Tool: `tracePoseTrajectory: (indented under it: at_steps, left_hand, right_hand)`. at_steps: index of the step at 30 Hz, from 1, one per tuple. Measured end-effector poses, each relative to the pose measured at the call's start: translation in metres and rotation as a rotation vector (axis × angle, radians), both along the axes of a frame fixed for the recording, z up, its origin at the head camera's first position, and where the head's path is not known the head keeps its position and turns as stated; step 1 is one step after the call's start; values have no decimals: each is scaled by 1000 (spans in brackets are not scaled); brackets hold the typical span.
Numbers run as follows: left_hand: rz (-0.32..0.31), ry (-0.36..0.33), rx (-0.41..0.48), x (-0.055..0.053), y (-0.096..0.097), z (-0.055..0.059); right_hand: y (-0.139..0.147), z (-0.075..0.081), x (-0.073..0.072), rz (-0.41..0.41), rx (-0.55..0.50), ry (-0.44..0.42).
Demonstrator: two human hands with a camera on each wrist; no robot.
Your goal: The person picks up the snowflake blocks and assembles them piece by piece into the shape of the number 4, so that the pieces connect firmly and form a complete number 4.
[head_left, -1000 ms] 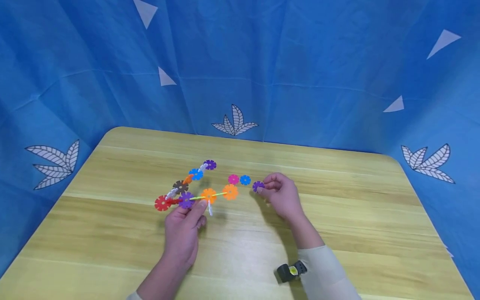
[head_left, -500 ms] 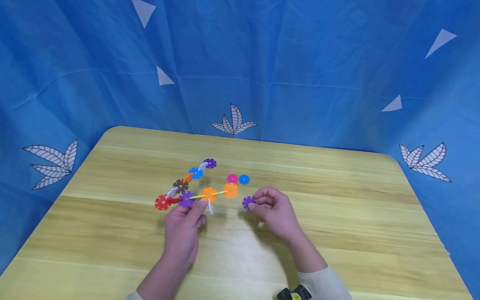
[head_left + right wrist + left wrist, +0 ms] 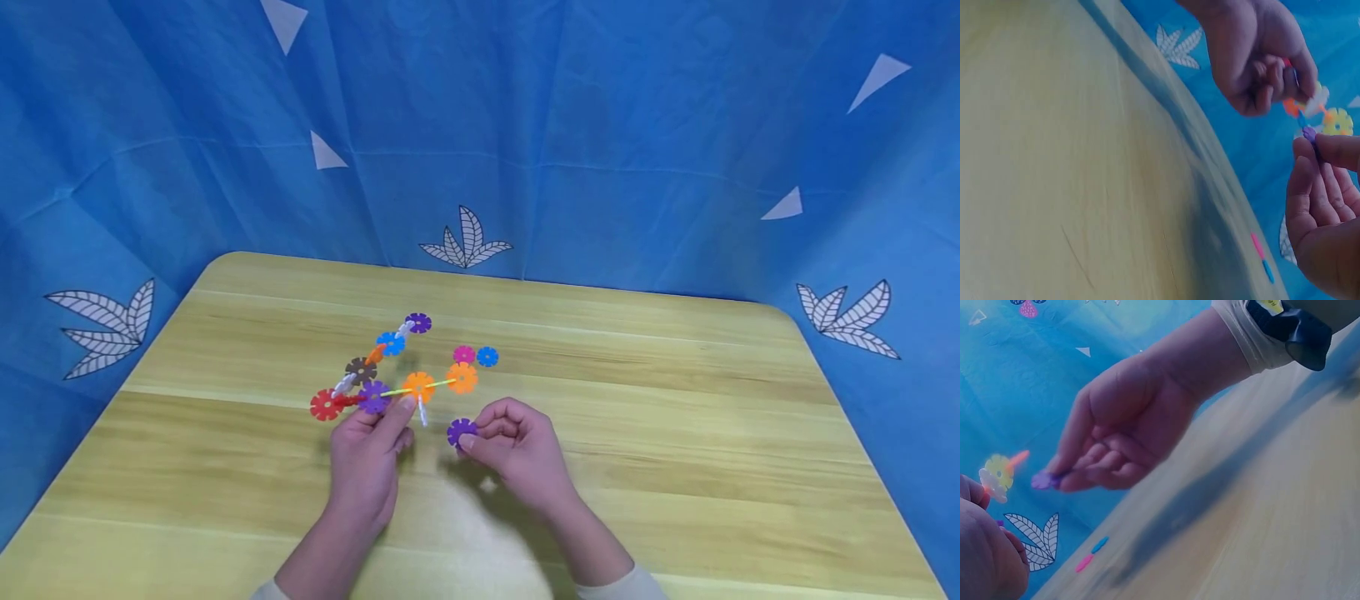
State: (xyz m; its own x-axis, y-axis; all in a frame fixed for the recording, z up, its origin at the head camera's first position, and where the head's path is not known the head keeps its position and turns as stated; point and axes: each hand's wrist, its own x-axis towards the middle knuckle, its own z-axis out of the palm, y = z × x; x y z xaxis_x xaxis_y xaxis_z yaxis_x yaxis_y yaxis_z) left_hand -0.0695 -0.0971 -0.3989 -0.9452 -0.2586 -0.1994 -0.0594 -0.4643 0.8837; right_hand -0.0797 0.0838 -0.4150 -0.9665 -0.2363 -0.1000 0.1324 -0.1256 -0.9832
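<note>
My left hand (image 3: 365,471) grips a joined chain of notched plastic snowflake discs above the table. This chain bends at the red disc (image 3: 325,405); one arm runs back past a brown disc (image 3: 361,371) to a purple end disc (image 3: 419,322). The other arm runs right to an orange disc (image 3: 462,378). A white disc (image 3: 422,412), seen edge-on, sticks out by the left thumb. Between thumb and fingers, my right hand (image 3: 525,458) pinches a loose purple snowflake disc (image 3: 461,432), just right of the chain and apart from it in the head view.
A pink disc (image 3: 464,355) and a blue disc (image 3: 487,357) lie side by side on the wooden table (image 3: 712,417), beyond the chain. Blue cloth (image 3: 600,150) hangs behind the table and at both sides.
My right hand has brought the loose purple disc left and toward me, from beside the blue disc to near the left hand. The left hand and its chain have hardly moved.
</note>
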Motion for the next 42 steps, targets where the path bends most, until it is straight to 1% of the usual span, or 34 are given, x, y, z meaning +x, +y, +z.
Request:
tracePoseTrajectory:
  at_steps: [5, 8, 11, 15, 22, 28, 34, 37, 42]
  left_hand:
    - [7, -8, -1, -1, 1, -1]
    - [13, -15, -13, -1, 2, -2]
    - [17, -6, -21, -1, 3, -3]
    - [12, 4, -24, 0, 3, -4]
    - [12, -18, -41, 1, 4, -2]
    - [16, -30, -50, 1, 6, -3]
    - [9, -20, -63, 2, 6, -3]
    - [0, -13, -69, 3, 7, -3]
    - [-2, -9, -74, 3, 7, -4]
  right_hand:
    - [-9, 1, 5, 27, -56, 35]
    - [-12, 0, 6, 28, -76, 44]
    - [-15, 0, 7, 26, -86, 48]
    - [-18, -1, 7, 31, -102, 43]
    - [-24, -1, 9, 22, -145, 27]
    - [-25, -1, 10, 15, -138, 3]
    - [-26, -1, 10, 27, -142, 15]
    - [-26, 0, 9, 20, -147, 16]
    - [-26, 2, 7, 15, -164, -33]
